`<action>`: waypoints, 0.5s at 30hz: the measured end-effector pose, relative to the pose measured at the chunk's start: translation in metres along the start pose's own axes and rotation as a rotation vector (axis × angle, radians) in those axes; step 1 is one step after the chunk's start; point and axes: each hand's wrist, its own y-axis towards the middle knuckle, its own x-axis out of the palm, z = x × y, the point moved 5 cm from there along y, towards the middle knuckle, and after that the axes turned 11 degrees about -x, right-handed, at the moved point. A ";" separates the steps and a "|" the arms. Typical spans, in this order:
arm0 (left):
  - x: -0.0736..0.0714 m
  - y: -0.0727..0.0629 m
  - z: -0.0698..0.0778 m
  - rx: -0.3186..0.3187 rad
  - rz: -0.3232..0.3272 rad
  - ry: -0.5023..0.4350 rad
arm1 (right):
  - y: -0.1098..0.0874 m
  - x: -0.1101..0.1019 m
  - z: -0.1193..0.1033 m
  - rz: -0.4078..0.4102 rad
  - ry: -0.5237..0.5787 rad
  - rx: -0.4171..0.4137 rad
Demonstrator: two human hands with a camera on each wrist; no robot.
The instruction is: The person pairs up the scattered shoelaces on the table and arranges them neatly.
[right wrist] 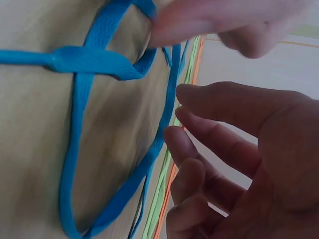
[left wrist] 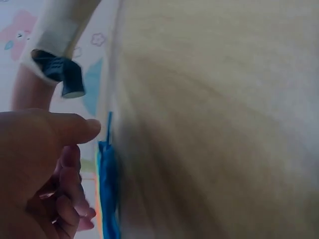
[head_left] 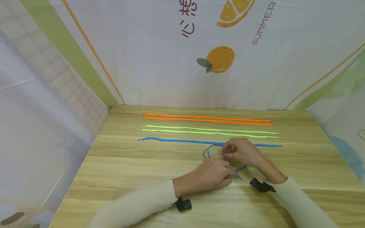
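A loose blue shoelace lies in curves and a loop on the table, partly hidden by both hands. In the right wrist view, one tipped end of this blue shoelace crosses over another stretch of it. My left hand reaches over the near part, and a fingertip overlaps the lace's small bend in the right wrist view. My right hand is at the far side of the loop, thumb and fingertips apart beside the lace. A second blue shoelace stretches straight across just beyond the hands.
Farther back, two lime green shoelaces and two orange shoelaces lie straight, side by side. The wooden table ends at a printed white cloth that hangs behind. Black wrist cameras sit at both cuffs.
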 end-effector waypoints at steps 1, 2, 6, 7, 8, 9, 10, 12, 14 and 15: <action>0.002 0.001 0.002 -0.002 -0.005 0.012 | 0.001 0.001 0.000 -0.007 0.006 0.003; 0.005 0.003 0.003 -0.003 -0.010 0.025 | 0.001 0.001 0.000 -0.013 0.013 -0.001; 0.010 0.007 0.008 -0.007 -0.016 0.059 | 0.004 0.002 -0.001 -0.034 0.023 -0.011; 0.011 0.008 0.009 -0.007 -0.015 0.066 | 0.004 0.003 -0.001 -0.037 0.026 -0.014; 0.012 0.009 0.009 -0.005 -0.014 0.073 | 0.005 0.003 -0.001 -0.040 0.027 -0.017; 0.012 0.010 0.010 -0.005 -0.014 0.078 | 0.005 0.003 -0.002 -0.044 0.026 -0.024; 0.013 0.011 0.010 -0.007 -0.017 0.075 | 0.006 0.004 -0.003 -0.048 0.029 -0.034; 0.014 0.012 0.011 -0.013 -0.023 0.072 | 0.008 0.005 -0.005 -0.059 0.025 -0.058; 0.014 0.012 0.011 -0.017 -0.028 0.052 | 0.010 0.006 -0.007 -0.071 0.017 -0.086; 0.014 0.012 0.011 -0.019 -0.028 0.042 | 0.012 0.007 -0.008 -0.078 0.014 -0.099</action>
